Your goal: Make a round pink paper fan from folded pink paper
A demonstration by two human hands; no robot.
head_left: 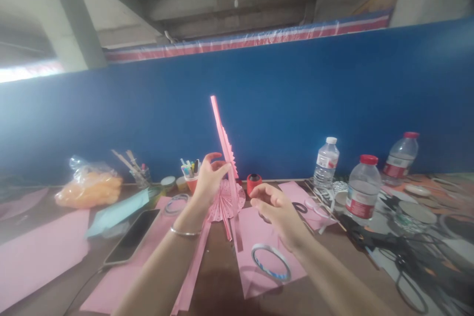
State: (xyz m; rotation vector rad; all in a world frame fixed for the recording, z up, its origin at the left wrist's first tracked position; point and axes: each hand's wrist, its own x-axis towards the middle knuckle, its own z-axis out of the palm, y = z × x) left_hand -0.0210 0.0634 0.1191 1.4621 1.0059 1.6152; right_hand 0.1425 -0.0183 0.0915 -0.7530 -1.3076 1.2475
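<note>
The left hand point(214, 177) was nearly closed, its thumb and fingers gripping the pleated pink strip point(223, 138). The strip stood steeply tilted, top end leaning left, pleats partly spread along its right edge. A bangle point(185, 232) was noted on the left wrist. The right hand point(273, 206) was partly open, fingers curled, thumb apart from them; no item was seen in its grip. It was to the right of the strip, not touching it.

Just behind the strip's lower part was a pink fan point(220, 203). Below the right hand, a tape roll point(276, 274) lay flat on a pink sheet point(253, 284). A red container point(253, 184) was found behind the right hand.

To the left were a pen cup point(191, 183), a phone point(132, 237) and a clear bag point(89, 191) with orange contents. To the right, one white-capped bottle point(326, 162) and two red-capped bottles point(363, 190) stood upright. A blue panel point(281, 98) ran behind the table point(218, 281).
</note>
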